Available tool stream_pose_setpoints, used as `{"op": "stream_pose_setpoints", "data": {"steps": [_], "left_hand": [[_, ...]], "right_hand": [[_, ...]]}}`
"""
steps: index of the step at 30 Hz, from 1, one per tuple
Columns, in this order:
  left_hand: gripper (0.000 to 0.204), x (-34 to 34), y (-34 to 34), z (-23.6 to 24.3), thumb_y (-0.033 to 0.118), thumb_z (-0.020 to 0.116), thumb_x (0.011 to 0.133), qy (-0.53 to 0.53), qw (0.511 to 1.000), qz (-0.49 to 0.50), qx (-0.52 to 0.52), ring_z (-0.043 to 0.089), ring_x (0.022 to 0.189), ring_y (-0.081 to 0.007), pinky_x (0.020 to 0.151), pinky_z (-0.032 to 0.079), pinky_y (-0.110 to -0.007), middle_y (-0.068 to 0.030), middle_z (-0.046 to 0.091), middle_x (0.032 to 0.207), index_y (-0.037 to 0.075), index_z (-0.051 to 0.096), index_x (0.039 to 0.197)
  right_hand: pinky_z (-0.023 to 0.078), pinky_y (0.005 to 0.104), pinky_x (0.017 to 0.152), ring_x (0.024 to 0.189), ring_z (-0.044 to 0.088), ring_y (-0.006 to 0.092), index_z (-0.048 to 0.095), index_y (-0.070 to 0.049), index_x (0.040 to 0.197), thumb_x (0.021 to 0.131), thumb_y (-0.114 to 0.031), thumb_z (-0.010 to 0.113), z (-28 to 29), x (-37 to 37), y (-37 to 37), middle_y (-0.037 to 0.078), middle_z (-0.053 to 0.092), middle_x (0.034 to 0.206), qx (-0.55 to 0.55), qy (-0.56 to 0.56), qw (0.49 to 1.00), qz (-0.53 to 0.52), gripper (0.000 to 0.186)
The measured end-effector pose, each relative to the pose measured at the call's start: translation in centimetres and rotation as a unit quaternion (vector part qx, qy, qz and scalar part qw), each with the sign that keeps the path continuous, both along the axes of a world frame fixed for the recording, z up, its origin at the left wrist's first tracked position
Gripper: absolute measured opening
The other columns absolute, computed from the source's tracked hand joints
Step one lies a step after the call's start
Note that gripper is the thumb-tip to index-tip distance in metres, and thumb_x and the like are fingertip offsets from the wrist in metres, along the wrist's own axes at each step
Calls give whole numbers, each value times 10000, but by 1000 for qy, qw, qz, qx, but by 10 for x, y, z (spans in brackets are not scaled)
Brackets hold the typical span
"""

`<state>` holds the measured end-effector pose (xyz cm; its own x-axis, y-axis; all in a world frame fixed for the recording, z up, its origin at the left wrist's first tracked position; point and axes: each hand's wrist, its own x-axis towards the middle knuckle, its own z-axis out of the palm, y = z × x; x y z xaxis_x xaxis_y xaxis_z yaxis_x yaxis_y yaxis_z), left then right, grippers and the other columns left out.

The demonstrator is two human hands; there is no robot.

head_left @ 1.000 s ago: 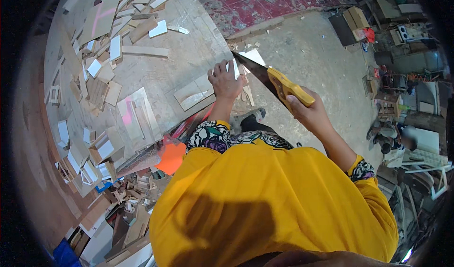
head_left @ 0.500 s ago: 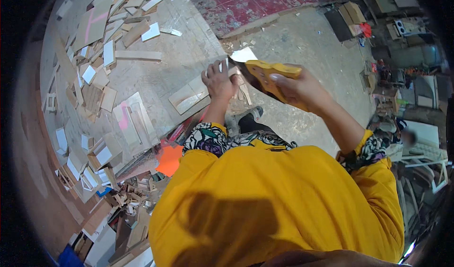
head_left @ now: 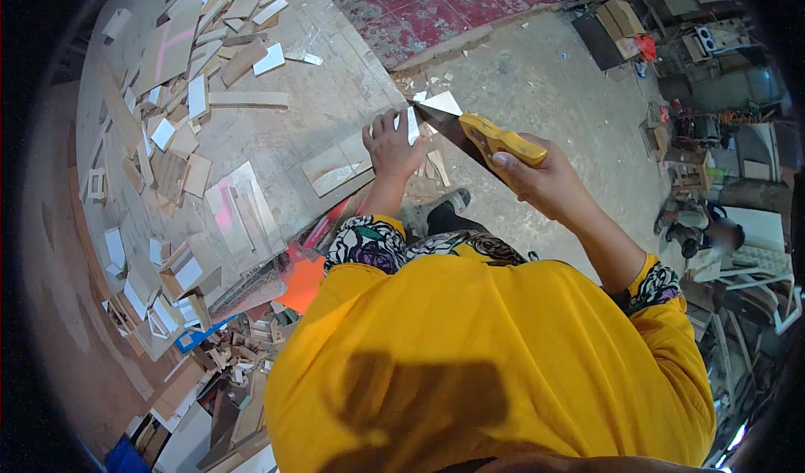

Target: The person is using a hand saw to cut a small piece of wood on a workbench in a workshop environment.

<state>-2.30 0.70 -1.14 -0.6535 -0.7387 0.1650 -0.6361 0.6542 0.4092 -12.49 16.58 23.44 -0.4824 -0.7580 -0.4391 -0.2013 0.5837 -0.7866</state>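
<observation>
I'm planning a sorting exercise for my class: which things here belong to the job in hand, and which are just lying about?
In use:
yellow-handled saw, gripped in the right hand
white-faced piece, at the left hand
worktable, at whose corner both meet

Apparently lying about:
jumbled offcuts on the worktable
orange item by its near edge
brown box, upper right

The right hand (head_left: 537,178) grips the yellow handle of a saw (head_left: 480,132), its dark blade slanting up and left to the corner of the table (head_left: 340,70). The left hand (head_left: 392,148), just left of the blade, rests on a white-faced piece of wood (head_left: 412,127). Wooden offcuts (head_left: 198,97), many white-faced, lie heaped across the table's left part. Beyond the table's far edge lies a red tiled floor (head_left: 436,12).
</observation>
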Motion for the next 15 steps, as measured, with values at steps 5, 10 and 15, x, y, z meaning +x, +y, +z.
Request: {"op": "stream_pose_setpoints", "data": {"steps": [5,10,15], "left_hand": [[602,0,4,5,382,666,730,-13,1000,-2,5,406,1213,-266,1031,238,-496,-55,492,1250,127,524,1256],[605,-3,4,3,371,660,728,2,1000,2,-3,401,1221,-268,1028,239,-497,-55,488,1274,131,518,1265],[595,-4,2,6,357,674,712,10,1000,9,11,414,1198,-283,1010,252,-516,-69,500,1249,123,540,1243]], "right_hand": [[458,319,530,565,569,169,639,4,975,860,-311,645,-49,-12,-24,98,619,682,-30,44,999,-3,336],[477,387,611,631,621,322,641,17,947,815,-351,668,-119,-16,-76,209,646,733,-27,74,997,-6,393],[441,330,503,549,574,165,641,9,922,839,-319,662,-126,-18,-63,129,582,588,-74,73,994,-17,339]]}}
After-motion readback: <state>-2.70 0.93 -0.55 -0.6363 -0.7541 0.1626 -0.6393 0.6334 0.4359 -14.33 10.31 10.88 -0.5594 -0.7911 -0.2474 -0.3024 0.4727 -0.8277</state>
